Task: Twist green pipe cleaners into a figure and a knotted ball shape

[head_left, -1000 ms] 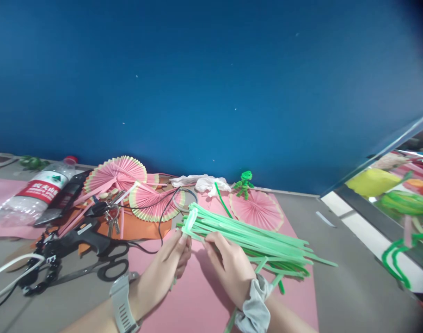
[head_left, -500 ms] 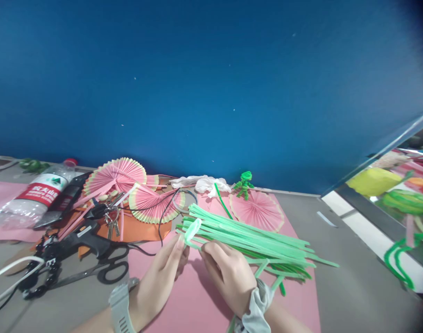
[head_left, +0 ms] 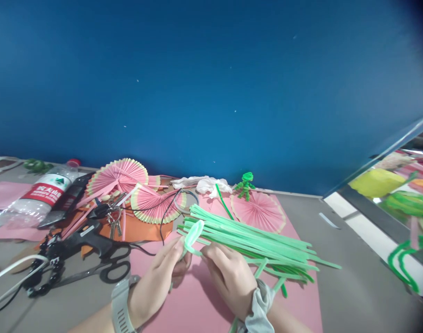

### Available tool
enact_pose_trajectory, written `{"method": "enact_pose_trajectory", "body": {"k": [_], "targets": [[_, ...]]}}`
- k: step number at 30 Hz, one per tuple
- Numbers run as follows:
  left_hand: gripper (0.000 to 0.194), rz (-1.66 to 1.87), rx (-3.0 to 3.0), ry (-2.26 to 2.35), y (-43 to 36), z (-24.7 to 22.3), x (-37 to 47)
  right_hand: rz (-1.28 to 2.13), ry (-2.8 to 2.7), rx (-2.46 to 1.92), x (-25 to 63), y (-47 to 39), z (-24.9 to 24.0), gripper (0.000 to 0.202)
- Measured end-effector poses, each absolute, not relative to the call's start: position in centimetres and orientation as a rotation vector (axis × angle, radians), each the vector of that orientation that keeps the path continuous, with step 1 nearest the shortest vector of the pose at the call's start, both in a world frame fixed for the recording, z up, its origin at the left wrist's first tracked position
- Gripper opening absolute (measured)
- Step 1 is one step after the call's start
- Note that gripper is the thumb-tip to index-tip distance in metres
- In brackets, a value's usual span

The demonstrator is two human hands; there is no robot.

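Between my hands is a pale green pipe cleaner (head_left: 193, 234), bent into a narrow loop at its upper end. My left hand (head_left: 162, 273) pinches it below the loop, thumb on top. The fingers of my right hand (head_left: 228, 275) are closed on its other end, just to the right. Beyond my right hand a bundle of green pipe cleaners (head_left: 253, 240) lies on pink paper (head_left: 192, 310). A small green twisted figure (head_left: 245, 186) stands behind the bundle, beside a pink folded paper fan (head_left: 258, 212).
At the left are a plastic bottle (head_left: 46, 192), a black glue gun (head_left: 89, 236), keys (head_left: 113, 216), scissors (head_left: 116, 268) and a white cable (head_left: 20, 261). More pink fans (head_left: 119, 175) lie behind them. A blue panel (head_left: 211, 92) rises behind the table (head_left: 350, 282).
My left hand has turned slightly, and the green loop stands a little more open and tilted right. The whole view has shifted slightly.
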State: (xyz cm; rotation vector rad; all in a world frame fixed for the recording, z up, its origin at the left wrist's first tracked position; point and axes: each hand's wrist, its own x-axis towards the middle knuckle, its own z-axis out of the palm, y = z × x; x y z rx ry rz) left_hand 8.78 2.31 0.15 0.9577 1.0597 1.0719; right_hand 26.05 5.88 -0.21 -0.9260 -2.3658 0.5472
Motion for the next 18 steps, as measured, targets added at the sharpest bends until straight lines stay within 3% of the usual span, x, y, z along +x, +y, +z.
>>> {"method": "enact_pose_trajectory", "body": {"k": [3,9,18], "targets": [[0.037,0.960,1.342,1.118,2.1,1.3,8.7,0.595,-2.386,-0.753,26.3,6.8,0.3,0.024],[0.030,0.425,1.932,1.116,3.0,2.7,7.9,0.684,-2.502,-0.686,26.6,8.0,1.5,0.013],[0.029,0.229,2.155,1.440,3.1,1.8,7.9,0.434,-2.768,-1.119,25.7,7.2,3.4,0.017]]}}
